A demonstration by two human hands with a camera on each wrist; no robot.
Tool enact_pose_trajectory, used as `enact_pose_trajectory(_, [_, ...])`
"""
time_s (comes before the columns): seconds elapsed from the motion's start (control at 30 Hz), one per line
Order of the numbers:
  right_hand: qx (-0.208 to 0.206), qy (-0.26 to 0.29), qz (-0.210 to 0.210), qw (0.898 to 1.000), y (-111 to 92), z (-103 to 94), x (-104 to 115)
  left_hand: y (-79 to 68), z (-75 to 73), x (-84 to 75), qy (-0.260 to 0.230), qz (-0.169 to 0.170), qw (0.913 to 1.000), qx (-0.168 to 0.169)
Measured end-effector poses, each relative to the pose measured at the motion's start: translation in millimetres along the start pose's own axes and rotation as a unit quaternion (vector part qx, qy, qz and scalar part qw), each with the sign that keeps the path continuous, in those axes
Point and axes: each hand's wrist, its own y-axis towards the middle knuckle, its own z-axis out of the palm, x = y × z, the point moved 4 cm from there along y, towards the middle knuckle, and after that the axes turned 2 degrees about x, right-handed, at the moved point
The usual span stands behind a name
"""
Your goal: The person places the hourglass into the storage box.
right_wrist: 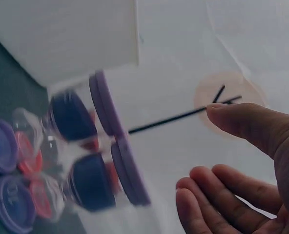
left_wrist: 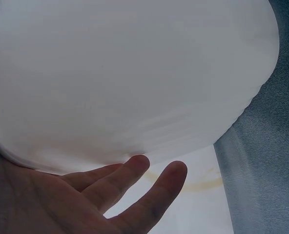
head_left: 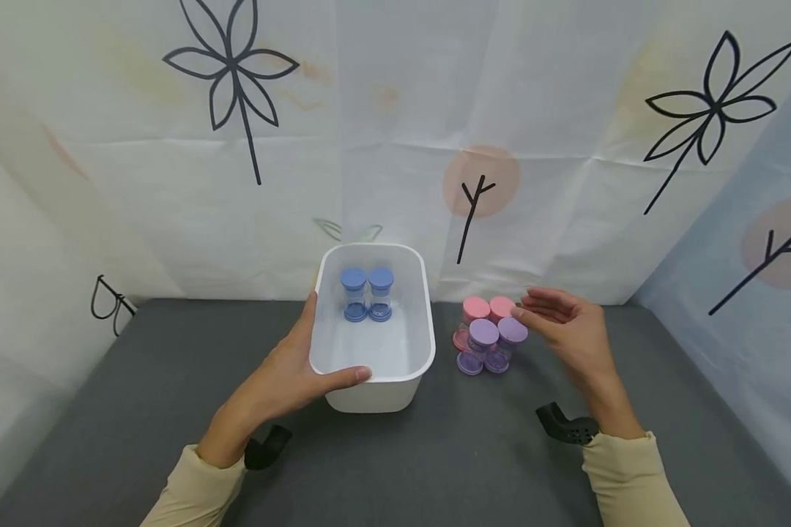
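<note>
A white plastic bin (head_left: 372,395) stands at the middle of the dark table, with two blue-capped sand timers (head_left: 367,294) inside. My left hand (head_left: 290,372) holds its left near corner, thumb along the near rim and fingers against the outer wall; some fingers (left_wrist: 169,178) show beside the wall in the left wrist view. Right of the bin, two purple-capped sand timers (head_left: 497,345) stand in front of two pink-capped sand timers (head_left: 488,309). My right hand (head_left: 570,329) hovers just right of them, fingers loosely bent and thumb apart, holding nothing.
The dark grey tabletop (head_left: 435,468) reaches back to a white cloth backdrop (head_left: 395,146) printed with flowers and trees. More cloth hangs at the left and right sides. Black straps with mounts sit at both wrists.
</note>
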Motion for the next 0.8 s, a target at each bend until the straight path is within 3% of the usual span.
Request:
enact_pose_trajectory(0.13, [0.015, -0.052, 0.007, 0.999, -2, -8.2, -7, 0.0, 0.5, -0.4, -0.003, 0.007, 1.0, 0.0])
enact_pose_trajectory(0.5, [0.082, -0.085, 0.048, 0.992, -3, -8.1, -20, -0.2, 1.6, 0.1, -0.01, 0.008, 0.9999, -0.002])
enact_pose_trajectory(0.8, [0.085, -0.113, 0.049, 0.989, -1, -0.7, -23, -0.5, 1.0, 0.4, -0.002, 0.006, 1.0, -0.005])
